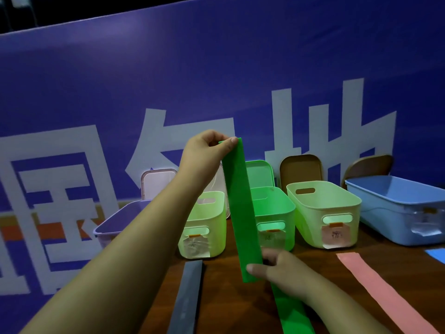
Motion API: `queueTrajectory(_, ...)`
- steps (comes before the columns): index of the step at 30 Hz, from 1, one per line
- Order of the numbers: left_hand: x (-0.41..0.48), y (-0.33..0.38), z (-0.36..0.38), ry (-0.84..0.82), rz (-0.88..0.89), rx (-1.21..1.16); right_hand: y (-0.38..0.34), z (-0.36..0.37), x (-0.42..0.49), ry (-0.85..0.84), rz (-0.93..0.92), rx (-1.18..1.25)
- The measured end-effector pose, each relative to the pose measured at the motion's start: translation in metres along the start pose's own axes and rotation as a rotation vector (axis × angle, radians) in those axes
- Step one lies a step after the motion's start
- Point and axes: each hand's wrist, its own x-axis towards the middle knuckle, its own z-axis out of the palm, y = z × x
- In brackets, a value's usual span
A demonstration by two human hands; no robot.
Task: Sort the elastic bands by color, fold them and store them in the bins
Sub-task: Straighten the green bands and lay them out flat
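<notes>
Item in hand: green elastic band [237, 201], held upright over the brown table [313, 273]. My left hand [207, 150] pinches its upper end between thumb and fingers at 12 o'clock. My right hand [281, 268] pinches the strip lower down, where a front layer ends and a back length trails off toward 5 o'clock. I judge this a first fold begun, not finished. Awaiting sorting, flat on the table: grey band [187, 297] at 7 o'clock, pink band [385, 292] at 4 o'clock, and a corner of a blue band [437, 255] at 3 o'clock. Receptacles in a row behind: green bin [286, 213] just beyond the held band, pale yellow bin [216, 225] at 9 o'clock, cream bin [310, 227] and blue bin [390, 222] toward 2 o'clock, clear bin [113, 222] far to 9 o'clock. No band shows in any bin from here, so I judge the task to be at an early stage: nothing is stored, and four bands remain.
</notes>
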Motion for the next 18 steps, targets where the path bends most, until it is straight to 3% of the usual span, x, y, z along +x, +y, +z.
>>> queueTrajectory(7, 0.007, 0.007, -0.004, -0.003, -0.046, -0.006, -0.011, 0.007, -0.008, 0.004, -0.007, -0.205)
queueTrajectory(18, -0.006, -0.009, 0.019, -0.02, -0.193, -0.035, -0.001, 0.008, -0.098, 0.144, -0.099, -0.121)
